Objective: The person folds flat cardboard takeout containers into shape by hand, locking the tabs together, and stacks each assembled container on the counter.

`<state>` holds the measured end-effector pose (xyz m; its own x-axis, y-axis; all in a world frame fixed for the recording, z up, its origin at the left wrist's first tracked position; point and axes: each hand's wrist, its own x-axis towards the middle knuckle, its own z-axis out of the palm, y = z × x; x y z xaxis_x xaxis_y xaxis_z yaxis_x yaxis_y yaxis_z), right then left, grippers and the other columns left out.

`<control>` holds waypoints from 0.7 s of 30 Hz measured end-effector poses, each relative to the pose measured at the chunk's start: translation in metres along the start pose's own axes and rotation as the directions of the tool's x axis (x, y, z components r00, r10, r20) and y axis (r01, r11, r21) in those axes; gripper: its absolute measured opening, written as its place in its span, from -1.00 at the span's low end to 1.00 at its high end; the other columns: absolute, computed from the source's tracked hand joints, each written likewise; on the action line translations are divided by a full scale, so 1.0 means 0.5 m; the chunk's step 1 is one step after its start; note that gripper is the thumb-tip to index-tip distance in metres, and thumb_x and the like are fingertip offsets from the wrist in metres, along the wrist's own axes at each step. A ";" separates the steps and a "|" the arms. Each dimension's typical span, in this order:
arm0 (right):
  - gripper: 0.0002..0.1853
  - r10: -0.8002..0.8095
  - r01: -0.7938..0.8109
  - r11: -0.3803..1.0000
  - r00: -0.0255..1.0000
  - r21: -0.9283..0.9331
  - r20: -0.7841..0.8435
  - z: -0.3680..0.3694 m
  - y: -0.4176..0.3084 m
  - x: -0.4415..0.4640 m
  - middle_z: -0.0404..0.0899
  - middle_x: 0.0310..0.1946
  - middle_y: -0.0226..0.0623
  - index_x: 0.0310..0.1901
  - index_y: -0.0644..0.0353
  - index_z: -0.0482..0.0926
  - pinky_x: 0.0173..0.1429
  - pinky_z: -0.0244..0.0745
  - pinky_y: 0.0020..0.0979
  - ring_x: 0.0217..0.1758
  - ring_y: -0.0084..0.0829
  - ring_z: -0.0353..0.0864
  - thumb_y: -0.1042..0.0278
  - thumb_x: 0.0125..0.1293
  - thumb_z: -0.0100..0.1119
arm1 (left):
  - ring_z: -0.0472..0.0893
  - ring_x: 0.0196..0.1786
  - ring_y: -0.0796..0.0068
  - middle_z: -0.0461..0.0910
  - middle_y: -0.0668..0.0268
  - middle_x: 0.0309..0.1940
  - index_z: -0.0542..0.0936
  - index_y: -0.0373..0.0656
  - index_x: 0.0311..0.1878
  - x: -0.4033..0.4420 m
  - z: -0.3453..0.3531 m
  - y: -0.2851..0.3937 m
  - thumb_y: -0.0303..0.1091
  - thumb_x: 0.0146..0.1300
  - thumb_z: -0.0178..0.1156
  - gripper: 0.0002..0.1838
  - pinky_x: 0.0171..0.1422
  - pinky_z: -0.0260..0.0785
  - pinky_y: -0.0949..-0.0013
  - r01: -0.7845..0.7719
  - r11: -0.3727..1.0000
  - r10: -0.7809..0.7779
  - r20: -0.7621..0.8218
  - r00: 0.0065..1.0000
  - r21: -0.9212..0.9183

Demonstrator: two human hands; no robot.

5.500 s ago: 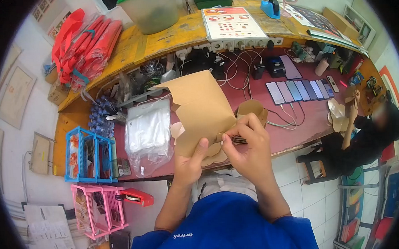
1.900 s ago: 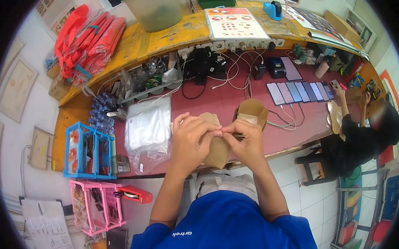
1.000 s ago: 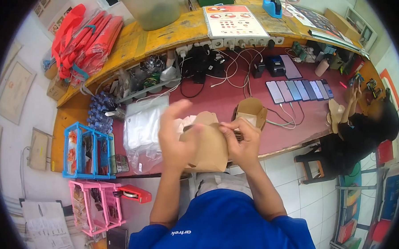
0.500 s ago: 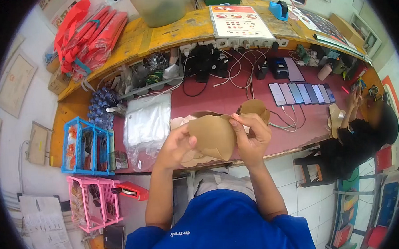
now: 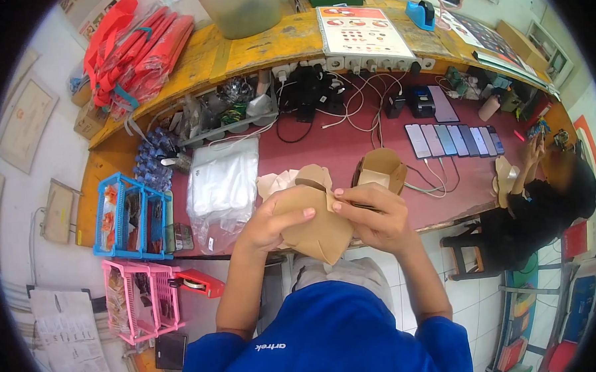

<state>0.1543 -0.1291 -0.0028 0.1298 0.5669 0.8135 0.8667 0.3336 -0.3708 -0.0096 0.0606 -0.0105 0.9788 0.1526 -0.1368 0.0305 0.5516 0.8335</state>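
A partly folded brown cardboard box (image 5: pixel 316 228) is held over the front edge of the table. My left hand (image 5: pixel 267 220) grips its left side, thumb on the outer face. At the box's upper right corner, the fingers of my right hand (image 5: pixel 372 212) pinch a flap. Just behind my right hand stands a stack of brown boxes (image 5: pixel 379 171). Pale cardboard pieces (image 5: pixel 276 183) lie behind the held box. To the left is a pack of clear plastic bags (image 5: pixel 223 179).
Blue baskets (image 5: pixel 130 220) and pink baskets (image 5: pixel 142 302) stand at the left, beside a red tape dispenser (image 5: pixel 201 283). Several phones (image 5: pixel 445 139) lie in a row on the red table (image 5: pixel 296 154), near cables. Another person (image 5: pixel 545 202) sits at the right.
The box has gone from a flat sheet to a partly folded shape. Since half a second ago it has tilted, its corner now pointing down, and my left hand has closed onto its side.
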 end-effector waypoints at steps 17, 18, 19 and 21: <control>-0.60 -0.155 0.206 0.943 0.967 -0.261 0.203 -0.041 -0.005 0.005 0.67 0.06 -0.13 0.08 0.28 0.70 -0.16 0.73 -0.33 -0.03 -0.16 0.79 0.48 0.16 0.36 | 0.70 0.24 0.35 0.68 0.12 0.21 0.50 -0.40 0.40 0.004 0.004 0.000 -0.44 0.42 0.37 -0.46 0.36 0.56 0.26 -0.037 0.995 0.034 0.028 0.999 0.097; -0.60 -0.154 0.208 0.940 0.966 -0.269 0.207 -0.041 -0.005 0.005 0.66 0.07 -0.13 0.08 0.28 0.70 -0.16 0.73 -0.34 -0.02 -0.16 0.79 0.47 0.16 0.35 | 0.70 0.25 0.37 0.68 0.13 0.24 0.50 -0.40 0.42 0.006 0.000 -0.003 -0.45 0.45 0.37 -0.46 0.37 0.57 0.26 -0.046 0.996 0.042 0.054 0.998 0.080; -0.60 -0.154 0.207 0.940 0.966 -0.271 0.206 -0.040 -0.004 0.004 0.66 0.07 -0.13 0.08 0.28 0.70 -0.16 0.73 -0.34 -0.02 -0.16 0.79 0.47 0.16 0.35 | 0.70 0.25 0.37 0.68 0.13 0.24 0.50 -0.40 0.42 0.009 -0.003 -0.004 -0.45 0.45 0.37 -0.46 0.37 0.57 0.26 -0.045 0.996 0.041 0.055 0.998 0.081; -0.60 -0.158 0.212 0.937 0.965 -0.276 0.208 -0.038 -0.001 0.004 0.66 0.06 -0.13 0.07 0.28 0.69 -0.14 0.73 -0.34 0.00 -0.16 0.78 0.46 0.16 0.33 | 0.69 0.26 0.37 0.67 0.13 0.24 0.49 -0.41 0.42 0.013 -0.005 -0.006 -0.45 0.44 0.37 -0.46 0.39 0.55 0.26 -0.050 0.997 0.045 0.069 0.997 0.065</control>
<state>0.1632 -0.1427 0.0077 -0.1114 0.6510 0.7508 0.9730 0.2252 -0.0510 -0.0041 0.0622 -0.0151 0.9907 0.1208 -0.0621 -0.0050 0.4890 0.8723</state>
